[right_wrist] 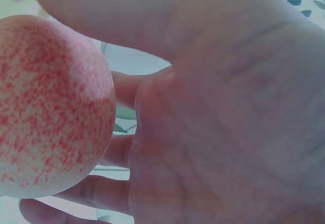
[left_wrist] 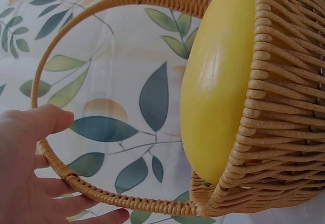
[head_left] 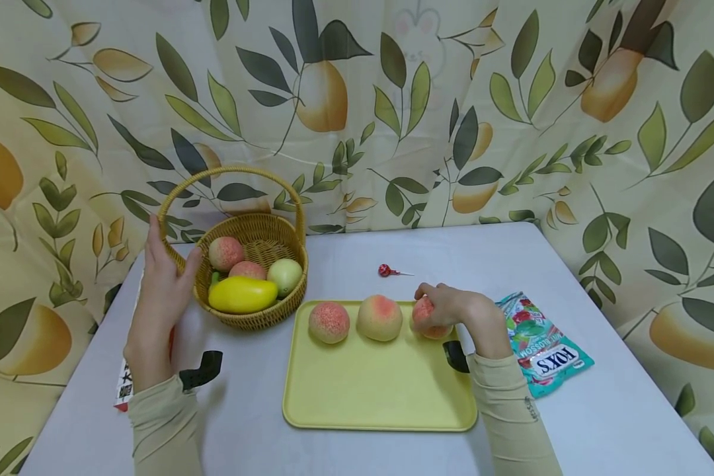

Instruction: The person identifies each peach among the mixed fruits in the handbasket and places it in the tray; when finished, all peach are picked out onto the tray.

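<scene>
In the head view my left hand [head_left: 163, 284] is at the left side of a wicker basket [head_left: 256, 322], its fingers extended against the tall handle [head_left: 238, 170]. The left wrist view shows the thumb and spread fingers on either side of that handle. Inside the basket lie an elongated yellow fruit [head_left: 244, 295], two peaches [head_left: 226, 254] and a pale green round fruit [head_left: 284, 276]. My right hand [head_left: 461, 311] grips a red-speckled peach [right_wrist: 51, 107] at the right end of a yellow tray [head_left: 381, 390]. Two other peaches [head_left: 330, 322] sit in line with it along the tray's back edge.
A teal Fox's candy bag [head_left: 547, 344] lies right of the tray, partly behind my right forearm. Behind the tray is a red-wrapped lollipop [head_left: 385, 270]. A white and red package [head_left: 123, 387] is mostly hidden by my left arm. A patterned curtain [head_left: 357, 165] hangs behind the table.
</scene>
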Available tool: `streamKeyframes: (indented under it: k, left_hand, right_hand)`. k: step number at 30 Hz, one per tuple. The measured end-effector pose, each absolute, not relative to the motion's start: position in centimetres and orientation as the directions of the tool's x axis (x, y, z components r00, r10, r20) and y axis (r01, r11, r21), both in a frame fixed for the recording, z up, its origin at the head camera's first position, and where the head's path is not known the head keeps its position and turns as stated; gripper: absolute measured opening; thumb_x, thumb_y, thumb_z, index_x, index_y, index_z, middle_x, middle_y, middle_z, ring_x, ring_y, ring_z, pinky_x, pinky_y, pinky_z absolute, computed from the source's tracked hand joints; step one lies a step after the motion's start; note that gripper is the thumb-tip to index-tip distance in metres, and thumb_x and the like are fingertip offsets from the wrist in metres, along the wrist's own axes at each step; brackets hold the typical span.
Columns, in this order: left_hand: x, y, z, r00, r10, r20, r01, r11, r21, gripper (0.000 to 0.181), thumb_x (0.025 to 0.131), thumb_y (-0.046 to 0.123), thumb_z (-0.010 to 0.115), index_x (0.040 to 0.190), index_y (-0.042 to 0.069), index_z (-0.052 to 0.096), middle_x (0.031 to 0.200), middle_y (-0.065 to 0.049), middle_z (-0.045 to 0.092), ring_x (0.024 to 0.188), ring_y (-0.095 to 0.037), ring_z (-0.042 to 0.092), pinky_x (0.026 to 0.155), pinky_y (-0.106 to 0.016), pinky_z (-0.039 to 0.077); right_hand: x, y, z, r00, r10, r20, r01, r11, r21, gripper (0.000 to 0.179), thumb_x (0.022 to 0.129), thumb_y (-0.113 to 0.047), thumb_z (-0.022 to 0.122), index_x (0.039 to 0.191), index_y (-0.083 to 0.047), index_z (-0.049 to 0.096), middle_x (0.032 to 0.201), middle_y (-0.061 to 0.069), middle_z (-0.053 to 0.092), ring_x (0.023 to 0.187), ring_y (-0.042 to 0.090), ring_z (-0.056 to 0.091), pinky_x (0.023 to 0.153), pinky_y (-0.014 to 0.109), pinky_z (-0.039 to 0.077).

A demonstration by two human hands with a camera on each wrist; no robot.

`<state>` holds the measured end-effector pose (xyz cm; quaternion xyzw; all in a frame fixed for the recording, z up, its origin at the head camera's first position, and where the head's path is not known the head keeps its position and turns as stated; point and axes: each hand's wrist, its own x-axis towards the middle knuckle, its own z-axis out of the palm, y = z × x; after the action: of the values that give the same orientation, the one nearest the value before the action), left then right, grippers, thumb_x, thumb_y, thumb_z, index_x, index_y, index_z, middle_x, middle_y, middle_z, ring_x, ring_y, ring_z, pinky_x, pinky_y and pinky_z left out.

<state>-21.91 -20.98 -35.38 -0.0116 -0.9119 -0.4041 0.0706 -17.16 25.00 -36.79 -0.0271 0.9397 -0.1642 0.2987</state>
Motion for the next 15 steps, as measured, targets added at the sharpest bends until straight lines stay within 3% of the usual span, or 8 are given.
streamKeyframes:
  k: [7,15]
  left_hand:
    - [-21.88,-21.0,-35.32,-0.99,-0.035,0.136,0.078,0.67,0.738,0.091,0.105,0.053,0.044,0.161,0.032,-0.025,0.174,-0.013,-0.015,0.157,-0.053,0.007,0.121,-0.076,0.013]
    - [-21.96,-21.07,-35.35,-0.99,-0.032,0.136,0.08,0.67,0.738,0.091,0.105,0.052,0.044,0.161,0.032,-0.026,0.174,-0.012,-0.016,0.158,-0.053,0.006,0.12,-0.076,0.014]
  right_hand:
    - [-17.28,24.86,-36.76,-0.855,-0.174,-0.489,0.003,0.94,-0.34,0.056,0.098,-0.045,0.06,0.139,-0.007,0.052,0.122,0.018,0.058,0.107,0.03,0.057,0.1,0.053,0.051]
    - [-17.9,24.05,-36.89,-0.922,-0.237,-0.307,-0.107,0.916,-0.386,0.052,0.104,-0.045,0.053,0.135,-0.004,0.057,0.13,0.024,0.06,0.114,0.037,0.061,0.104,0.057,0.05]
